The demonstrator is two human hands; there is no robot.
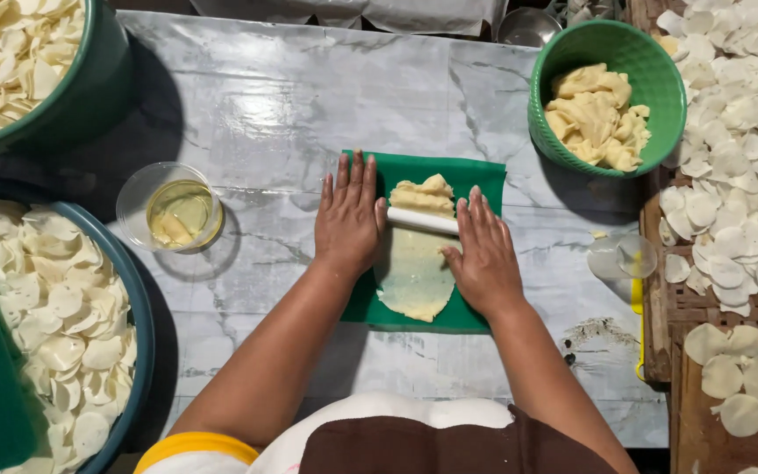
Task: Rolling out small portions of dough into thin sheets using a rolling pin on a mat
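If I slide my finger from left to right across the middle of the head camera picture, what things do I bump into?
Blue tub of pale round dough discs → clear plastic cup of yellowish oil → left hand → white rolling pin on flattened dough → right hand → wooden rack of white discs.

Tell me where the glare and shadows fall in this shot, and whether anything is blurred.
Head view: bright glare on the marble-patterned table above the green mat; dark shadows left of the green bowl and around the tubs at left; left hand, right hand, roller and dough sharp; the edges curve slightly from the wide lens.
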